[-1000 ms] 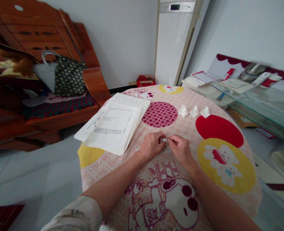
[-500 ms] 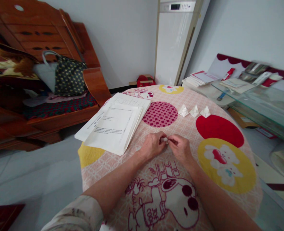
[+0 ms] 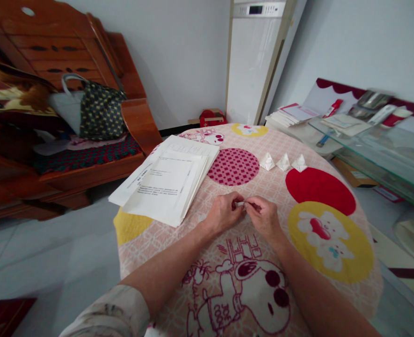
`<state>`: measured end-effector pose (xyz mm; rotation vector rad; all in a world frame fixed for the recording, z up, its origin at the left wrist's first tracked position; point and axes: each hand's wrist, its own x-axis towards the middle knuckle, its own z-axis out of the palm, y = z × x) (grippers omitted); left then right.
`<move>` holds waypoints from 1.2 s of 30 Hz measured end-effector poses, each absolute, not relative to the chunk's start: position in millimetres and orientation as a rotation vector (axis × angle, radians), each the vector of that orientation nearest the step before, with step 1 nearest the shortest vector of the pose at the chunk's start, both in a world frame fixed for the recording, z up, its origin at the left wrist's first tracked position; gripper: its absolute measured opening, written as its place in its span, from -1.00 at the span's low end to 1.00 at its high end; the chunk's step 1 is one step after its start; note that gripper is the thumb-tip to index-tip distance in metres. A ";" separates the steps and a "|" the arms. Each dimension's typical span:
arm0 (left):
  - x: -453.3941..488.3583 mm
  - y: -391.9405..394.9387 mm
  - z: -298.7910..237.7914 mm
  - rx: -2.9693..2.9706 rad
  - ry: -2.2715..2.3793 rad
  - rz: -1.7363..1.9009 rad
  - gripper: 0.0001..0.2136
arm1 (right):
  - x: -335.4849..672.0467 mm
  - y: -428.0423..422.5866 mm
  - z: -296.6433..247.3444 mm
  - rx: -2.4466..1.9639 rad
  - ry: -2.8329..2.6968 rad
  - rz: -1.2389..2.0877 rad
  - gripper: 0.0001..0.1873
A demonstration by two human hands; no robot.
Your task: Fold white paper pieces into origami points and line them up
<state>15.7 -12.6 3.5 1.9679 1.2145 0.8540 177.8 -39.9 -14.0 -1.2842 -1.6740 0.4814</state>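
Observation:
Both hands meet over the middle of the round table. My left hand is closed, its thumb and fingers pinching a small folded piece of white paper. From the other side my right hand pinches the same piece between thumb and fingertips. Most of the paper is covered by the fingers, so its shape does not show. Beyond the hands, three white folded paper figures with pointed tops stand in a row: a left one, a middle one and a right one.
A stack of printed sheets lies left of my hands on the patterned tablecloth. To the right is a glass shelf bearing papers and a cup. A wooden bench with a bag stands at the left.
The fingertips have shifted slightly around the small paper, and less of it shows now. The stack and the three folded figures have stayed in place.

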 end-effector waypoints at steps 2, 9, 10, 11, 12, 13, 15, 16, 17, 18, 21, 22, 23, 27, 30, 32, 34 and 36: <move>17.0 -13.9 2.8 1.969 1.208 0.867 -0.84 | 176.9 -40.3 -13.1 -1.308 -1.636 0.499 -0.85; 18.2 -14.5 -0.7 2.087 1.195 0.886 -0.84 | 173.4 -42.5 -7.4 -1.346 -1.577 0.521 -0.86; 18.0 -14.2 -1.1 2.112 1.196 0.882 -0.84 | 173.1 -42.6 -6.9 -1.346 -1.572 0.524 -0.87; 17.8 -14.1 -1.4 2.138 1.199 0.879 -0.85 | 172.9 -42.6 -6.6 -1.344 -1.567 0.527 -0.87; 17.5 -14.0 -1.6 2.164 1.204 0.875 -0.85 | 172.8 -42.5 -6.5 -1.342 -1.564 0.528 -0.87; 17.4 -14.0 -1.6 2.188 1.215 0.871 -0.86 | 172.8 -42.4 -6.6 -1.339 -1.559 0.527 -0.88; 17.2 -14.2 -1.2 2.225 1.249 0.868 -0.86 | 173.0 -42.0 -7.1 -1.336 -1.550 0.524 -0.89; 17.2 -14.3 -0.9 2.242 1.262 0.870 -0.86 | 173.1 -41.9 -7.3 -1.337 -1.548 0.522 -0.90; 17.3 -14.4 -0.6 2.258 1.269 0.876 -0.87 | 173.1 -41.9 -7.3 -1.340 -1.547 0.520 -0.90; 17.5 -14.5 -0.3 2.270 1.268 0.883 -0.88 | 173.0 -41.9 -7.3 -1.342 -1.547 0.517 -0.91; 18.6 -14.5 -0.1 2.272 1.250 0.900 -0.89 | 172.5 -42.3 -6.5 -1.351 -1.558 0.513 -0.91; 19.1 -14.6 -0.1 2.264 1.250 0.902 -0.89 | 172.3 -42.5 -6.1 -1.352 -1.565 0.511 -0.90; 19.7 -14.8 -0.1 2.256 1.254 0.902 -0.89 | 172.0 -42.6 -5.8 -1.352 -1.573 0.509 -0.90; 21.7 -16.3 1.1 2.233 1.287 0.886 -0.89 | 171.1 -42.8 -5.7 -1.339 -1.591 0.492 -0.89; 22.5 -16.9 1.7 2.218 1.292 0.880 -0.90 | 171.4 -42.2 -7.2 -1.332 -1.601 0.493 -0.89; 22.8 -16.6 1.0 2.206 1.280 0.888 -0.90 | 171.8 -41.6 -8.7 -1.334 -1.597 0.505 -0.89; 23.1 -15.9 -0.3 2.199 1.273 0.905 -0.89 | 172.1 -41.0 -10.1 -1.338 -1.589 0.512 -0.90; 23.5 -15.2 -1.4 2.199 1.272 0.921 -0.89 | 172.1 -40.5 -11.1 -1.345 -1.581 0.508 -0.90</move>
